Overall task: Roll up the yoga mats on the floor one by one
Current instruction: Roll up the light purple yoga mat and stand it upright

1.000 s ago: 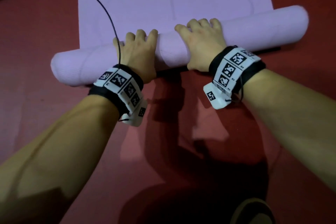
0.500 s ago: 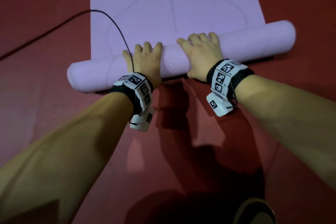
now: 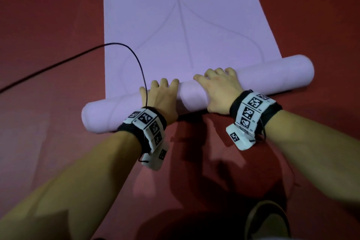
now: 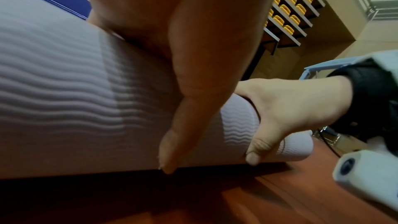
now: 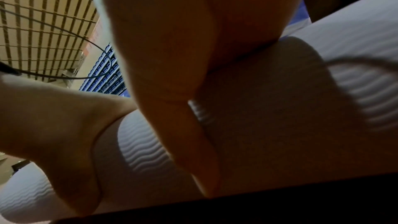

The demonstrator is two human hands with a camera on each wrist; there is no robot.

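Rolling the lilac yoga mat [image 3: 194,25] toward 12 o'clock, the left hand [image 3: 161,101] and right hand [image 3: 220,91] curl over its rolled part [image 3: 192,96] mid-floor. That roll sits skewed, so uneven pushing could telescope it, and the black cable [image 3: 136,60] draped across the mat's left edge might get wound in.

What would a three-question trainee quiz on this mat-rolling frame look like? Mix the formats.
1. True or false: the black cable lies across the flat part of the mat.
2. Multiple choice: the left hand and right hand rest on A) the floor, B) the rolled part of the purple yoga mat, C) the flat part.
3. Fill in: the floor is ___ in colour.

Key: 1 true; 2 B; 3 red.
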